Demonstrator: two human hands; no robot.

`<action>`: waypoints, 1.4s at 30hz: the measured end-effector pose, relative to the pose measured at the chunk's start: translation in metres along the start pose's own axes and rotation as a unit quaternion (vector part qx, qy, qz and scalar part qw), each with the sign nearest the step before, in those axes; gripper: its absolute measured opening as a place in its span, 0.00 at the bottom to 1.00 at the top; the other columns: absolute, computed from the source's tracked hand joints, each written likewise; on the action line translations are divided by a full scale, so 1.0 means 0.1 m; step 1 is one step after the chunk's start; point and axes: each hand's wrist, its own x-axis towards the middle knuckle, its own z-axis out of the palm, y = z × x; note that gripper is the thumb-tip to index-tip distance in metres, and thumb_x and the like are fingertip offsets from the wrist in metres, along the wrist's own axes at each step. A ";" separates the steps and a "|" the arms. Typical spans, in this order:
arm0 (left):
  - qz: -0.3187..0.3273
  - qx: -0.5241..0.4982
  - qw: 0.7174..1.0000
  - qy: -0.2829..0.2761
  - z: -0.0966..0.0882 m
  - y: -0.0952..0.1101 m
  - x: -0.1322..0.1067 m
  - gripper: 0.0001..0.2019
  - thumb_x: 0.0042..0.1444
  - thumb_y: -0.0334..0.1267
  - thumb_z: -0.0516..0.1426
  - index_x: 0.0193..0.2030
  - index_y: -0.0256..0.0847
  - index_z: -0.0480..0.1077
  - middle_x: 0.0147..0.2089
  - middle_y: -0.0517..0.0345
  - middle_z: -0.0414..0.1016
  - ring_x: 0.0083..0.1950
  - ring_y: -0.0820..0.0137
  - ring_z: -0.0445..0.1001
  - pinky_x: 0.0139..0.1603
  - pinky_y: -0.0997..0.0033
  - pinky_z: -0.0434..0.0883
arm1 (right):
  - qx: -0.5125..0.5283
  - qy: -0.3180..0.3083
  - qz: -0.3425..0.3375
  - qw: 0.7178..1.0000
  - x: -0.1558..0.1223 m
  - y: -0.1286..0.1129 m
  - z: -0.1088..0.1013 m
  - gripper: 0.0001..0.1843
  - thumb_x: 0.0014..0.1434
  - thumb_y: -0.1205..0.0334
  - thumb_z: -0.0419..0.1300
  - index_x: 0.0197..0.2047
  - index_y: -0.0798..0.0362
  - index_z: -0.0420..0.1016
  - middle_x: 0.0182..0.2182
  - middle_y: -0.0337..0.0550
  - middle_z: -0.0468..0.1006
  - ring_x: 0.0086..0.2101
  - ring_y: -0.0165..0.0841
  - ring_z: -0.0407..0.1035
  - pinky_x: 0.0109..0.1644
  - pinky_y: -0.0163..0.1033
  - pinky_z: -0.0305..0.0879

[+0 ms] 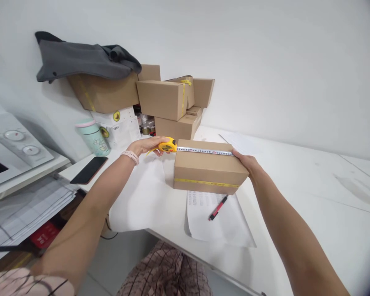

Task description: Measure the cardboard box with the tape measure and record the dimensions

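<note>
A brown cardboard box (208, 166) with a yellow tape strip along its front sits on the white table. My left hand (148, 145) is closed round a yellow tape measure (168, 145) just beyond the box's left end. From it the metal blade (203, 151) stretches across the box's top to the right edge. There my right hand (244, 161) grips the box's right end, with the thumb on top by the blade's end; its other fingers are hidden behind the box. Under the front of the box lies a printed sheet (200, 222), with a red and black pen (218, 208) on it.
At the back left are stacked cardboard boxes (160, 98), one under a dark grey cloth item (80, 59). A mint tumbler (93, 137) and a black phone (89, 169) stand and lie at left, near a white microwave (15, 144). More paper (138, 197) hangs over the table's front edge.
</note>
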 end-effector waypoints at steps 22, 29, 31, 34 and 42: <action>0.029 -0.385 0.906 -0.177 2.51 0.06 -1.04 0.25 0.51 0.49 0.66 0.49 0.44 0.60 0.47 0.56 0.73 0.26 0.71 0.80 0.27 0.72 0.73 | -0.085 -0.167 -0.184 0.965 -0.26 -0.33 0.25 0.24 0.53 0.38 0.67 0.31 0.49 0.67 0.24 0.36 0.70 0.26 0.31 0.62 0.32 0.39 0.61; 0.038 -0.434 0.899 -0.040 2.59 0.43 -0.51 0.28 0.49 0.58 0.63 0.47 0.42 0.60 0.40 0.57 0.71 0.28 0.65 0.82 0.22 0.73 0.71 | -0.309 -0.093 -0.231 0.918 0.33 -0.62 0.73 0.21 0.60 0.40 0.60 0.35 0.50 0.76 0.34 0.47 0.80 0.40 0.41 0.71 0.47 0.45 0.66; 0.036 -0.440 0.896 -0.041 2.50 0.45 -0.39 0.30 0.48 0.60 0.62 0.47 0.41 0.61 0.39 0.57 0.71 0.28 0.64 0.82 0.23 0.72 0.72 | -0.317 -0.089 -0.231 0.915 0.46 -0.63 0.83 0.20 0.60 0.41 0.60 0.33 0.50 0.75 0.34 0.47 0.80 0.42 0.43 0.71 0.49 0.46 0.65; 0.014 -0.456 0.888 -0.051 2.46 0.43 -0.37 0.31 0.47 0.62 0.62 0.48 0.41 0.61 0.39 0.56 0.72 0.28 0.63 0.82 0.22 0.73 0.70 | -0.316 -0.107 -0.223 0.916 0.56 -0.59 0.88 0.21 0.58 0.43 0.62 0.25 0.50 0.71 0.27 0.44 0.76 0.38 0.41 0.70 0.47 0.45 0.64; -0.019 -0.476 0.878 -0.040 2.68 0.50 -0.58 0.29 0.46 0.60 0.64 0.45 0.43 0.60 0.41 0.60 0.69 0.28 0.66 0.81 0.20 0.75 0.70 | -0.133 -0.171 -0.205 0.954 0.22 -0.39 0.59 0.20 0.53 0.40 0.68 0.29 0.47 0.70 0.24 0.38 0.71 0.32 0.36 0.66 0.37 0.42 0.63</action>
